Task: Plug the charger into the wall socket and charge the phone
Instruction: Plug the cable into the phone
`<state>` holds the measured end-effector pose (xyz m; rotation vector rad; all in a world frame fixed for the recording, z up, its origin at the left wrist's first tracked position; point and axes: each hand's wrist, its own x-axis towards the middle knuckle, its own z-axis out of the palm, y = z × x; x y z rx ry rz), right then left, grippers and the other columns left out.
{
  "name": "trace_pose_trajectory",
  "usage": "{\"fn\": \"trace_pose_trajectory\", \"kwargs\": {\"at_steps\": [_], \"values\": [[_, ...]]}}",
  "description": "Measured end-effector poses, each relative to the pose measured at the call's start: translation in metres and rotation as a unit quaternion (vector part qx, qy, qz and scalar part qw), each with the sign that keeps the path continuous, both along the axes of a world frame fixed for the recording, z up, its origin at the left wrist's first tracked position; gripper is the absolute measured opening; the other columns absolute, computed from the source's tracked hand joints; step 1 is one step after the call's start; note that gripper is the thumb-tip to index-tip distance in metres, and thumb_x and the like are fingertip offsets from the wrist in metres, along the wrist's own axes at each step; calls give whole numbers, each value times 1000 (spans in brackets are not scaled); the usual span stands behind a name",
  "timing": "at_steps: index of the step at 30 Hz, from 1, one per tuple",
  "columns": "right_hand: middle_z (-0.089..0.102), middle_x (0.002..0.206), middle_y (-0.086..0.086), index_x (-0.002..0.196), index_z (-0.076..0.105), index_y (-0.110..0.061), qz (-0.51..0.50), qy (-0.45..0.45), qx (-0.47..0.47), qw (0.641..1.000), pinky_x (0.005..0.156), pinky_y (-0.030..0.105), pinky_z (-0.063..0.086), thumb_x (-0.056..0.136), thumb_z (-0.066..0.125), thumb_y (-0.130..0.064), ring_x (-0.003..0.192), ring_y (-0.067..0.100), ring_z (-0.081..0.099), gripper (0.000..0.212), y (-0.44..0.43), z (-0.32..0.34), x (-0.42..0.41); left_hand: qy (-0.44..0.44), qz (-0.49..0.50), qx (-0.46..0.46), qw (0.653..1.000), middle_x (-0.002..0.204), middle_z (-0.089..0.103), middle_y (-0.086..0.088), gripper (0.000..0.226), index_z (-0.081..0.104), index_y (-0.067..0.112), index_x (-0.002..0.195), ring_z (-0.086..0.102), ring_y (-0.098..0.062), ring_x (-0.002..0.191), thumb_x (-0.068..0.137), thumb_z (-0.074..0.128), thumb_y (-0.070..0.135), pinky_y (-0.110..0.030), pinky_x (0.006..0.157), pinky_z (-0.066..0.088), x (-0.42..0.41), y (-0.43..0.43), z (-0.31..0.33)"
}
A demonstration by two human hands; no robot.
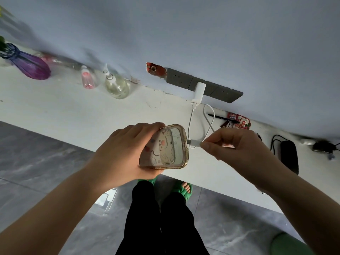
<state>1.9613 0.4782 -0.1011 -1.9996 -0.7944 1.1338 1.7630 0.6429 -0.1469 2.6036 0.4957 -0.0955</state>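
Observation:
A white charger (199,92) sits plugged into the grey wall socket strip (220,91) above the white counter. Its white cable (207,116) loops down to a white plug (195,142) pinched in my right hand (237,150). The plug's tip sits at the port on the bottom edge of the phone (165,147), which wears a clear case with cartoon drawings, back side up. My left hand (121,151) grips the phone from the left, over the counter's front edge.
On the white counter (73,107) stand a purple vase (27,64), a small pink bottle (87,78) and a clear spray bottle (116,85). A pen (221,117), a red snack packet (239,122) and a black device (288,155) with cords lie at the right. Grey tiled floor below.

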Motion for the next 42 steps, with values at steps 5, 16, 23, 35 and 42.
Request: {"fn": "trace_pose_trajectory", "kwargs": {"at_steps": [5, 16, 23, 35, 42], "values": [[70, 70, -15, 70, 72, -28, 24, -2, -12, 1000, 65, 16, 42, 78, 70, -32, 65, -2, 61, 9, -2, 0, -1, 7, -8, 9, 1000, 116, 60, 6, 90, 39, 23, 134, 62, -19, 99, 59, 67, 63, -39, 82, 53, 2, -2, -1], [66, 62, -23, 73, 73, -28, 72, 6, -48, 996, 58, 8, 42, 80, 68, -34, 61, -6, 58, 10, -2, -1, 9, 29, -47, 64, 996, 113, 62, 5, 86, 40, 23, 132, 65, -21, 93, 60, 56, 68, -38, 79, 54, 7, -6, 3], [67, 65, -23, 75, 73, -26, 65, 17, -52, 996, 59, 2, 41, 80, 69, -32, 62, -8, 58, 9, -5, -6, 12, 41, -44, 80, 995, 114, 64, 4, 87, 44, 22, 132, 66, -23, 92, 59, 56, 67, -41, 77, 54, 10, -10, 4], [72, 78, -18, 80, 75, -28, 82, 47, -78, 992, 68, 19, 41, 78, 67, -40, 74, -4, 63, 14, -10, -10, 16, 50, -50, 78, 994, 114, 65, 2, 85, 44, 21, 133, 66, -24, 91, 61, 54, 66, -41, 77, 54, 14, -16, 4], [72, 75, -12, 77, 75, -24, 34, 76, -65, 994, 66, 21, 42, 78, 71, -32, 70, -2, 62, 9, -14, -9, 14, 43, -58, 115, 991, 112, 65, 0, 84, 44, 21, 133, 66, -27, 88, 61, 50, 65, -42, 76, 53, 17, -13, 8]]}}
